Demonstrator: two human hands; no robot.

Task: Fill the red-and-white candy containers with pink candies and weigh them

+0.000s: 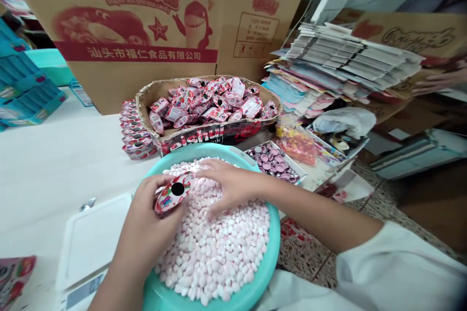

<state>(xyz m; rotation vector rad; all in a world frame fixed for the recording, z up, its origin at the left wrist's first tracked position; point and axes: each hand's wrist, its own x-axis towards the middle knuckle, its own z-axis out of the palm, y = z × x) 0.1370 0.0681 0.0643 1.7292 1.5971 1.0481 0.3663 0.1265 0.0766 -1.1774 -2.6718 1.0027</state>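
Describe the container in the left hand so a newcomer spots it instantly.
Find the turquoise basin of pale pink candies. Over its left side, the left hand holds a small red-and-white oval container. Unlike the similar ones heaped in the cardboard tray behind, it is hand-held, dark round hole facing up.

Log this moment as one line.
left hand: holding small box over basin | right hand: spread, over candies | candies: in basin | scale: beside basin
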